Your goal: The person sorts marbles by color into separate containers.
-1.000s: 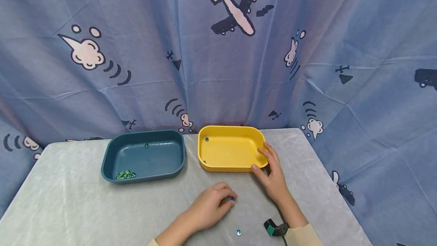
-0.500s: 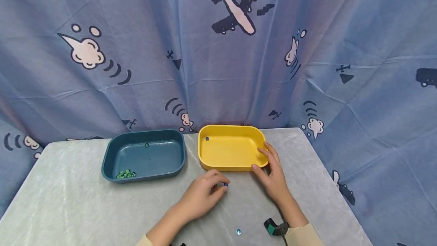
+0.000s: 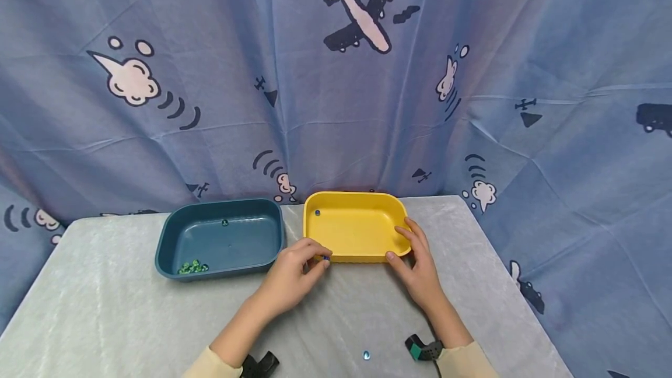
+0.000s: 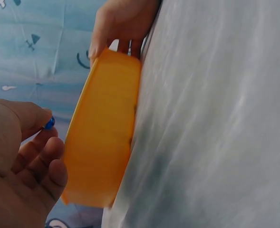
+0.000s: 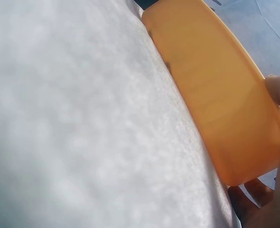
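My left hand (image 3: 291, 276) pinches a small blue glass marble (image 4: 50, 123) between thumb and forefinger. It is at the front left corner of a yellow tray (image 3: 357, 259), with the marble close to the rim. The right hand (image 3: 418, 269) grips the tray's right end, thumb at the front rim and fingertips over the side. Inside the tray, another blue marble (image 3: 317, 213) lies at the back left. The left hand hides the tray's front left corner. On the tablecloth between the forearms lies a light blue marble (image 3: 366, 355).
A dark teal tray (image 3: 220, 275) stands left of the yellow one. Several green marbles (image 3: 193, 267) are grouped in its front left corner, and one dark green marble (image 3: 225, 223) lies near its back wall. A patterned blue curtain (image 3: 357, 104) hangs behind the table.
My left hand has moved forward and leftward with the blue marble, from mid-table to the yellow tray's front left corner. The right hand has stayed on the tray.
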Action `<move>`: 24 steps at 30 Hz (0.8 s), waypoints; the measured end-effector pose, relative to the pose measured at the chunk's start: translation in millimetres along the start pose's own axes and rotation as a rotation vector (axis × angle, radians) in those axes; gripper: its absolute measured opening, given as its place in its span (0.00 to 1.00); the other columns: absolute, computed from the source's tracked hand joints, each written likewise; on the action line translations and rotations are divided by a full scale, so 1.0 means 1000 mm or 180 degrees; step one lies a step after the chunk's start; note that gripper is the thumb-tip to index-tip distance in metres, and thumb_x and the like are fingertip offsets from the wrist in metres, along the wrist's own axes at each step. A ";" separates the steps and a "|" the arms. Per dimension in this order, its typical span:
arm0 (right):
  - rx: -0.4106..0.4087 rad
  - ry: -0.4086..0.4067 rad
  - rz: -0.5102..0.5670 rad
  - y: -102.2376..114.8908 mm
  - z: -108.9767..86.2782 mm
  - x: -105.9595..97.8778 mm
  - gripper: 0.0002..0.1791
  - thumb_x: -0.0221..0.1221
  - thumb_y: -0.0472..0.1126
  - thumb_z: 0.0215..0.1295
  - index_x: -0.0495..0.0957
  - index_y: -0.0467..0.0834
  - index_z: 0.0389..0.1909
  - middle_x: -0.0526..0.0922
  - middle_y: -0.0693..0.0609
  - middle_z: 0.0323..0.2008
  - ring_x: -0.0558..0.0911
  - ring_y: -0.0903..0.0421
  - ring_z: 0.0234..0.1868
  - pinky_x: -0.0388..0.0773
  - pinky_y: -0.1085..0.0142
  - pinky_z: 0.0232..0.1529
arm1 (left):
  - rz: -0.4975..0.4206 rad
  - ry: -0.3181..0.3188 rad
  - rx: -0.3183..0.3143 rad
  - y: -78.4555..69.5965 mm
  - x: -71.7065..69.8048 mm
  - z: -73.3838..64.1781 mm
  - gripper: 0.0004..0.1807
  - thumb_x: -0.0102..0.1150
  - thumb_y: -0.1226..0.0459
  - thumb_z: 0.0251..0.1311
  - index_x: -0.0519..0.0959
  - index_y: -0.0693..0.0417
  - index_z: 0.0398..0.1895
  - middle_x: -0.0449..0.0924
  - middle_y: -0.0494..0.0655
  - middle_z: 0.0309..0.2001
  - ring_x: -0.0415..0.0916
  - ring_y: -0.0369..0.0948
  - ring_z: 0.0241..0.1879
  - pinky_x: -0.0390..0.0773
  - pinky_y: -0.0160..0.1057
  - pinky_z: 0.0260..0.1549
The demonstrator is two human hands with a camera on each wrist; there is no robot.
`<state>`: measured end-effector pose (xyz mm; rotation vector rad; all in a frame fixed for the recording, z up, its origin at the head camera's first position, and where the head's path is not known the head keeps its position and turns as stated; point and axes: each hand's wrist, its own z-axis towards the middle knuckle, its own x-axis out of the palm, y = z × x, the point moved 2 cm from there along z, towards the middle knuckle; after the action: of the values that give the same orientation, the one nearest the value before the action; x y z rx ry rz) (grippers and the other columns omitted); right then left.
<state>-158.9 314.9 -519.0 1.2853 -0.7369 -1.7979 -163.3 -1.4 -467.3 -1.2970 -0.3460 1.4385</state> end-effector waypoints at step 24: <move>-0.0084 -0.0001 0.0077 0.000 0.000 0.000 0.30 0.69 0.39 0.74 0.74 0.36 0.74 0.55 0.45 0.86 0.57 0.39 0.85 0.55 0.80 0.76 | 0.0358 -0.0002 -0.0244 0.010 -0.006 0.015 0.09 0.72 0.65 0.73 0.91 0.53 0.53 0.84 0.37 0.47 0.78 0.36 0.41 0.85 0.37 0.43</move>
<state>-158.5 314.4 -519.1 1.2540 -0.7237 -1.7827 -182.2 -3.7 -467.2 -1.3966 -0.3359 1.5327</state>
